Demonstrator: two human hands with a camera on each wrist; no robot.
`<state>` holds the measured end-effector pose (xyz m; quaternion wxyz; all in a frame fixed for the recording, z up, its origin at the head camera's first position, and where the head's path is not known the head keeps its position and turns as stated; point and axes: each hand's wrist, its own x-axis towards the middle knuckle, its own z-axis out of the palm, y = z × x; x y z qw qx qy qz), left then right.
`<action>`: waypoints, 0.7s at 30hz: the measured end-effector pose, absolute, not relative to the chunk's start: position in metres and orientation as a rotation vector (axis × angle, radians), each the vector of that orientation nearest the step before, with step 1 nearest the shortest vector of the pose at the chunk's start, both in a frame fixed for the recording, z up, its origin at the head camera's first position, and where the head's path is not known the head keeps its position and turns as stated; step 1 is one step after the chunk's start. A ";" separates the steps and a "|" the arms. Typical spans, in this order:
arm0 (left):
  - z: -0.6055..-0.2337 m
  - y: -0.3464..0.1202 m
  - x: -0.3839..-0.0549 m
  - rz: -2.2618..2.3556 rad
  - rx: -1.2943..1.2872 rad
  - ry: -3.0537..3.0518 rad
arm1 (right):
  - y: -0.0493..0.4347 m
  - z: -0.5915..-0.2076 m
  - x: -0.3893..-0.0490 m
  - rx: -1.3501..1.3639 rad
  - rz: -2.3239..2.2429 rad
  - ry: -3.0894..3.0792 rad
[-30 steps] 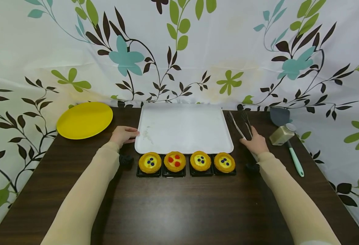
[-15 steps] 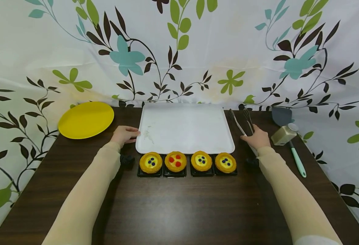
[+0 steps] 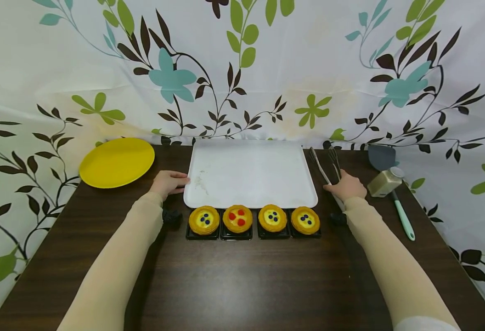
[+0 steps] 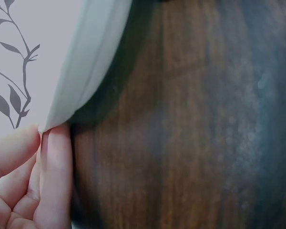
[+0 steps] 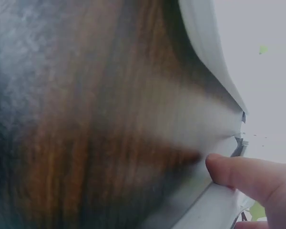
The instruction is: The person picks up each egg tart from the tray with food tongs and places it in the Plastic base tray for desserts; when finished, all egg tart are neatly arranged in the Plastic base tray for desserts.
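Observation:
A white rectangular tray [image 3: 250,172] lies at the back of the dark table. My left hand [image 3: 166,184] pinches its left edge; in the left wrist view, thumb and fingers [image 4: 56,176] meet at the tray's rim. To the right of the tray lies a pair of metal tongs [image 3: 319,165], spread apart at the far end. Over their near part my right hand [image 3: 349,187] grips them, with the thumb [image 5: 229,169] against one arm in the right wrist view. The other fingers are mostly hidden there.
Egg tarts in black holders line the tray's front: three have blue dots, and one tart [image 3: 237,219] has red ones. A yellow plate [image 3: 116,163] stands at back left. At right, a jar [image 3: 385,182] overlaps a spatula [image 3: 403,216] with a mint handle. Patterned cloth hangs behind.
The head view has shifted very slightly. My right hand has moved a touch on the tongs; my left hand stays at the tray's edge.

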<state>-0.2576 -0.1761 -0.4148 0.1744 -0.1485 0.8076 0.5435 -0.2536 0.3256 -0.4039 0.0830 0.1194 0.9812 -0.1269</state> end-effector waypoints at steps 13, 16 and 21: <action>-0.416 -0.174 -0.258 1.541 -0.419 2.303 | 0.322 -0.414 -0.251 0.387 -0.324 2.960; -0.418 -0.175 -0.259 1.544 -0.404 2.309 | 0.319 -0.416 -0.247 0.374 -0.340 3.001; -0.424 -0.176 -0.259 1.596 -0.413 2.313 | 0.309 -0.413 -0.240 0.231 -0.391 3.217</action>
